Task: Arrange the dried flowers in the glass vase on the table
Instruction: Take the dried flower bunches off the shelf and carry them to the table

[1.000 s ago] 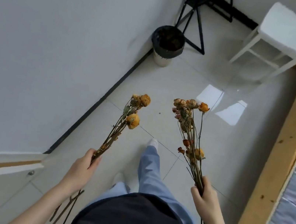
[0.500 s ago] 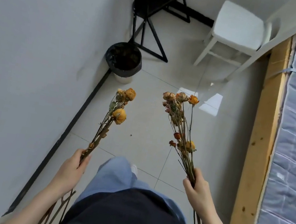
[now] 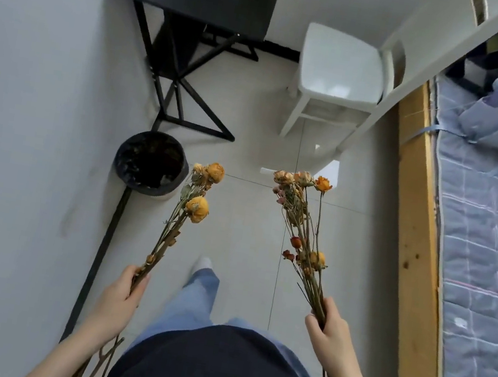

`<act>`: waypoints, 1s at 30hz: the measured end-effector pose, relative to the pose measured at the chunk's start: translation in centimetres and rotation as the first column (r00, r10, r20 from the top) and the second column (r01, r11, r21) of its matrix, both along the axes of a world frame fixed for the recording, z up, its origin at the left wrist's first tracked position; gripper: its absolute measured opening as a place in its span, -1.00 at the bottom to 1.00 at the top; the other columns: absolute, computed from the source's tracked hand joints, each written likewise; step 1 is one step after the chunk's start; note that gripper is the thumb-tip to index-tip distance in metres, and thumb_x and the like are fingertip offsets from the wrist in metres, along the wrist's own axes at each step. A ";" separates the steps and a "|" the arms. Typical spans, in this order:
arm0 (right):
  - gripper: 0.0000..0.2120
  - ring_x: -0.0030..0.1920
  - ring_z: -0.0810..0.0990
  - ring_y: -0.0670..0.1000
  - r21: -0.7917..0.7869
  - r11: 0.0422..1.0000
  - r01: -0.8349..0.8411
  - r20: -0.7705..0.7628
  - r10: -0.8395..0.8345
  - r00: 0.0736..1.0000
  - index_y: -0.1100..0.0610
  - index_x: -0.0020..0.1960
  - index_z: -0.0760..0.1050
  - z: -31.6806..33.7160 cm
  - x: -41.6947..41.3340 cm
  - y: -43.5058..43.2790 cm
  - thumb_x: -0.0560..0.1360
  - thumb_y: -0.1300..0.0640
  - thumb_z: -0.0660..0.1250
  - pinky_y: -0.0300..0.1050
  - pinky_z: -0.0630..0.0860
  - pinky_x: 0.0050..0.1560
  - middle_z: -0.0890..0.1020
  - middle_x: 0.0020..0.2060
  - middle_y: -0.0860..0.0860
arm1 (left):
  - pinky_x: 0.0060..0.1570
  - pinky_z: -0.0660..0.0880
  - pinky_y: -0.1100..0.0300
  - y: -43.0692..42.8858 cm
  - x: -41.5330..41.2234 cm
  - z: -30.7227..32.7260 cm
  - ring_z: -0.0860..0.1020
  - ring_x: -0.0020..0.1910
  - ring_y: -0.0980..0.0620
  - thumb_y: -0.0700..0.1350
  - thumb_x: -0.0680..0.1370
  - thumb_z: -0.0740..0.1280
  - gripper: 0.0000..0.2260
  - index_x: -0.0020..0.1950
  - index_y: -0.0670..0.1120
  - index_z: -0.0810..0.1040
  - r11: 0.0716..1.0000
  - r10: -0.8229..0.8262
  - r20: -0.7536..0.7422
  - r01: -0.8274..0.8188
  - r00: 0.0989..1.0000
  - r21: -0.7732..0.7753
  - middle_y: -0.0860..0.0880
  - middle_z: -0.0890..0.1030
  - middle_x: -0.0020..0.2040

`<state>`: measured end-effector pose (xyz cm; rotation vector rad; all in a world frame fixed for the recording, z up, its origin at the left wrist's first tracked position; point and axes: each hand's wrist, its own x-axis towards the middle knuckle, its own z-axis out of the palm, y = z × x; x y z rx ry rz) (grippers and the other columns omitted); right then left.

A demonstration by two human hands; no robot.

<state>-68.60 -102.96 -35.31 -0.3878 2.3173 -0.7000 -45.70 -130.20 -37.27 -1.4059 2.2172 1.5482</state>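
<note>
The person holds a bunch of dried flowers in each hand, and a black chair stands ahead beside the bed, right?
Not quite: the head view shows the chair is white, not black. It does stand beside the bed, and the left hand and right hand each grip a bunch of dried flowers.

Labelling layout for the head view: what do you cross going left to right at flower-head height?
Grey wall → black bin → left flower bunch → right flower bunch → wooden bed rail → mattress.
</note>
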 end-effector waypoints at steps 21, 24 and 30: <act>-0.92 -0.46 0.29 -0.14 -0.052 0.998 -0.021 0.028 0.022 0.999 0.08 -0.14 0.33 -0.8 -26.1 -18.7 0.51 0.21 0.20 -0.29 0.29 -0.43 0.43 -0.40 -0.01 | -0.46 0.27 0.23 -18.5 -26.5 -0.5 0.38 -0.50 0.13 -0.06 0.60 0.16 -0.84 -0.19 0.05 0.36 0.993 -0.065 0.004 0.065 0.998 -0.096 0.00 0.42 -0.45; -0.94 -0.44 0.27 -0.10 -0.043 0.996 -0.073 0.018 0.074 0.997 0.15 -0.13 0.32 -0.4 -31.9 -20.9 0.51 0.21 0.19 -0.30 0.27 -0.44 0.40 -0.41 0.00 | -0.44 0.28 0.21 -20.3 -32.0 -0.1 0.36 -0.50 0.11 -0.07 0.60 0.16 -0.83 -0.20 0.02 0.38 0.994 -0.043 -0.014 0.041 0.999 -0.101 -0.01 0.42 -0.44; -0.92 -0.41 0.30 -0.06 -0.038 0.995 -0.097 -0.006 0.097 0.995 0.21 -0.09 0.32 0.4 -41.3 -24.8 0.51 0.20 0.20 -0.20 0.29 -0.39 0.41 -0.39 0.07 | -0.49 0.30 0.17 -24.0 -40.9 1.9 0.36 -0.55 0.13 -0.01 0.58 0.16 -0.82 -0.21 0.00 0.38 0.991 -0.020 -0.051 0.013 0.999 -0.136 -0.01 0.43 -0.47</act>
